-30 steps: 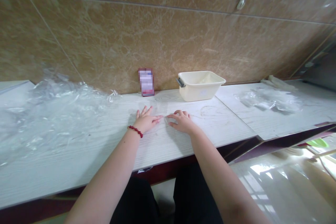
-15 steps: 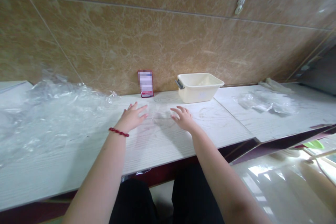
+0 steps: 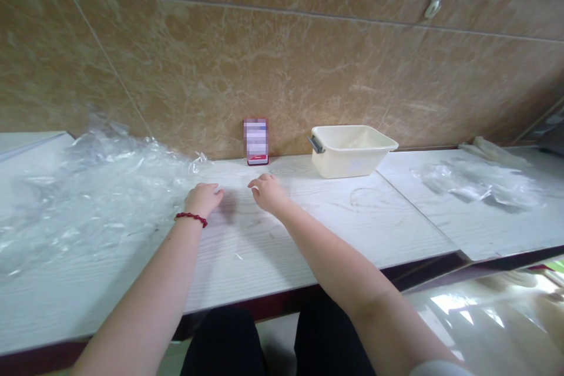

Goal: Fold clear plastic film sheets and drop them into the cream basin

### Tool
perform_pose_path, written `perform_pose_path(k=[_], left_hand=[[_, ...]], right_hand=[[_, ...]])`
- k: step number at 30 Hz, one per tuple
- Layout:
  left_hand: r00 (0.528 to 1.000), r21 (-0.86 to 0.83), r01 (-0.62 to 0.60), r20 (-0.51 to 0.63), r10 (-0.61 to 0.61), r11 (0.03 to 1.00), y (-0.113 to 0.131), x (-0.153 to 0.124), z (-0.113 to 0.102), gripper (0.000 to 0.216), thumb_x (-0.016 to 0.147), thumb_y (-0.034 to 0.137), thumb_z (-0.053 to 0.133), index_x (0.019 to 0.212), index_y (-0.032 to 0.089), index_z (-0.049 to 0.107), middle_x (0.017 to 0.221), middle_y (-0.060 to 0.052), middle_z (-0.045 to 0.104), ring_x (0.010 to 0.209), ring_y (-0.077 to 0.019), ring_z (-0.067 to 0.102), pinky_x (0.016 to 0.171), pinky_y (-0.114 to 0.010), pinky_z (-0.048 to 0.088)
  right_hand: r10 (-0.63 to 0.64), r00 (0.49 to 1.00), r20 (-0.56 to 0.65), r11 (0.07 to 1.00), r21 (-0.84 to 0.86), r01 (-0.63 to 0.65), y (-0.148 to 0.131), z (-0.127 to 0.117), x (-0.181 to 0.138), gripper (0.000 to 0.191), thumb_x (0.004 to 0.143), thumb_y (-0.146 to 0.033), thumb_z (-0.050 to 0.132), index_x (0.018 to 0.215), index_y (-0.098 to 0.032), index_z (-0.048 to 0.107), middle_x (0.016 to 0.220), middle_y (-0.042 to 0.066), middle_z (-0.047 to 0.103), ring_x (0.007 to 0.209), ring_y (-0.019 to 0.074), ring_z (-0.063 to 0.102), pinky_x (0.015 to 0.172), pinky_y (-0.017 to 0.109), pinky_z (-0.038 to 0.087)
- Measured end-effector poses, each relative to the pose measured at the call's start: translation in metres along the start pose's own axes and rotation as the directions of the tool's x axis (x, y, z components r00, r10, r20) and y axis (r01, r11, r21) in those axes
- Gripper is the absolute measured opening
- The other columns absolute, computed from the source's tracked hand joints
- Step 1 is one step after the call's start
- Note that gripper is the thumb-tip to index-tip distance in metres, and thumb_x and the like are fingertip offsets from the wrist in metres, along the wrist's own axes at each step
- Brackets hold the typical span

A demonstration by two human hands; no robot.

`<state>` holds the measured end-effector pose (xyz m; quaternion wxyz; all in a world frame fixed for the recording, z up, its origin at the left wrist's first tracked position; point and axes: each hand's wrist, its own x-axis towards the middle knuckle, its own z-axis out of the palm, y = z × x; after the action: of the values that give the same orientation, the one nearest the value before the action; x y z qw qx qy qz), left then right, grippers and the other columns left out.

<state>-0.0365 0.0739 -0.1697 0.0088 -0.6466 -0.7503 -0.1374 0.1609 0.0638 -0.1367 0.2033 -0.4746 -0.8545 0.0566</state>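
Observation:
My left hand [image 3: 203, 198], with a dark red beaded bracelet [image 3: 191, 218] at its wrist, is by the right edge of a heap of clear plastic bags [image 3: 118, 182]. Its thumb stands apart from the loosely bent fingers, and I see nothing held. To the right, my right hand [image 3: 267, 192] hovers low over the white wood-grain table [image 3: 264, 258]. Those fingers are slightly curled and apart, with nothing visible in them. A phone [image 3: 257, 142] in a red case leans upright on the wall behind the hands.
A cream plastic bin [image 3: 348, 161] with a grey handle stands against the wall, right of the phone. Farther right lie more clear plastic bags [image 3: 480, 182] and a pale crumpled item [image 3: 496, 150]. A brown marbled wall [image 3: 282, 70] bounds the table's back.
Both hands have moved left and closer together, and their spread fingers have drawn in. The view has shifted slightly, so the bin and phone appear farther right.

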Motion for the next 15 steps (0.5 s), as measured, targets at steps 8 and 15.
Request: perform_pose_path(k=[8,15], left_hand=[[0.997,-0.033,0.02,-0.08,-0.022,0.999,0.01,0.0,0.008,0.036,0.064,0.05,0.05,0.086,0.026,0.064,0.099,-0.006,0.058,0.093,-0.026,0.049,0.079,-0.036,0.037],[0.99,-0.249,-0.118,-0.104,0.094,0.961,0.021,0.0,0.007,0.02,0.069,0.033,0.048,0.076,0.021,0.062,0.089,-0.005,0.062,0.087,-0.0192,0.054,0.079,-0.028,0.039]], right_hand=[[-0.051,0.993,0.111,0.999,-0.007,0.052,0.004,0.017,-0.003,0.031,0.074,-0.016,0.041,0.093,-0.029,0.062,0.096,0.004,0.052,0.089,0.0179,0.043,0.078,0.03,0.033],[-0.077,0.992,0.103,0.997,0.012,0.076,0.008,0.022,-0.001,0.031,0.077,-0.016,0.037,0.095,-0.024,0.06,0.095,0.006,0.054,0.091,0.0157,0.045,0.082,0.029,0.031]])
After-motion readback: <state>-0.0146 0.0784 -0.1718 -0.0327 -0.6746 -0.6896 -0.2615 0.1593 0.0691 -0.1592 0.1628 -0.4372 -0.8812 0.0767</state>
